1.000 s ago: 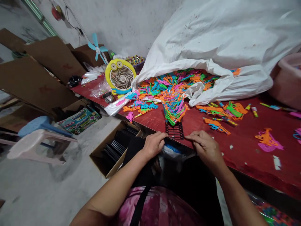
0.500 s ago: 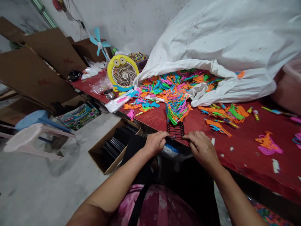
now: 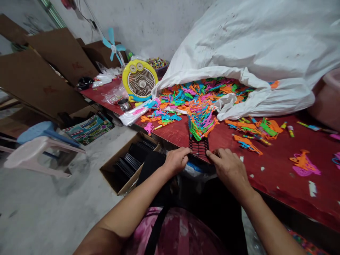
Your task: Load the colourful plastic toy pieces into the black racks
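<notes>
A black plastic grid lies at the table's front edge, its far part hidden under a heap of small plastic toy guns in orange, green, pink and blue. At its near left corner, my left hand is closed in a pinch on the rim. My right hand grips the near right corner between thumb and curled fingers. The heap spills toward me from a large white sack, whose mouth is full of the same toy guns.
Below the table at left, a cardboard box holds several black grids. A yellow fan and a metal cup stand on the red table. Loose toy guns lie at right. Stools stand on the floor at left.
The view has shifted very slightly. My right thumb lies a little straighter along the grid's corner; both hands stay at the same corners.
</notes>
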Demonstrator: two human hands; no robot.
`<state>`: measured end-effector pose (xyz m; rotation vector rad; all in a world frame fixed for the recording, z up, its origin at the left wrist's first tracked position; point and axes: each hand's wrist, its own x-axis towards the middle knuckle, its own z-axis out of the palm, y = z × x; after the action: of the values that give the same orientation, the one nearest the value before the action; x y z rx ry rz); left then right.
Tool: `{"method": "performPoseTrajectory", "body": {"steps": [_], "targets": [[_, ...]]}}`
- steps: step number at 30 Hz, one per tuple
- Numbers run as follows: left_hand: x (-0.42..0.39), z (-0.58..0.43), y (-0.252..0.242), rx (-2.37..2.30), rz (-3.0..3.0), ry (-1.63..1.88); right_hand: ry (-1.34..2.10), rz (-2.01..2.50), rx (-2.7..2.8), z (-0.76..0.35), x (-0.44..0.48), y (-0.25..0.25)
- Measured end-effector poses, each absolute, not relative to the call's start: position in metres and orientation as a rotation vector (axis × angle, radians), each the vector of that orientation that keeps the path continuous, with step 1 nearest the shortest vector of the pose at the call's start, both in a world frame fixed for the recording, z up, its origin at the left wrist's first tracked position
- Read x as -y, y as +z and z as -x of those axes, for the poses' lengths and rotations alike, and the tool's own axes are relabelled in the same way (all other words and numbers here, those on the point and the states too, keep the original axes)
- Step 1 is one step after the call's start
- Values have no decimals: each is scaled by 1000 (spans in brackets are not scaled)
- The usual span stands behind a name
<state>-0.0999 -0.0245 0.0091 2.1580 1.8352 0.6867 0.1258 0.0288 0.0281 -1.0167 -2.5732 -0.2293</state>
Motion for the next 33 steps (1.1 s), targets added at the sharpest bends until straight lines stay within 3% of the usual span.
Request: {"method": "performPoseTrajectory", "body": {"steps": [9,18,27,33], "targets": [[23,100,7,-1828,-2144,697,409,934,2239,-132,-50,16],[22,99,9,-1849,-2139,644,-81,1136,2514,-113,-42,28],[24,99,6,-1863,-2105,668,449,1054,2158,-116,-56,15],[24,99,6,-1853,-2090,704,200,1119,2284,-111,-49,17]]}}
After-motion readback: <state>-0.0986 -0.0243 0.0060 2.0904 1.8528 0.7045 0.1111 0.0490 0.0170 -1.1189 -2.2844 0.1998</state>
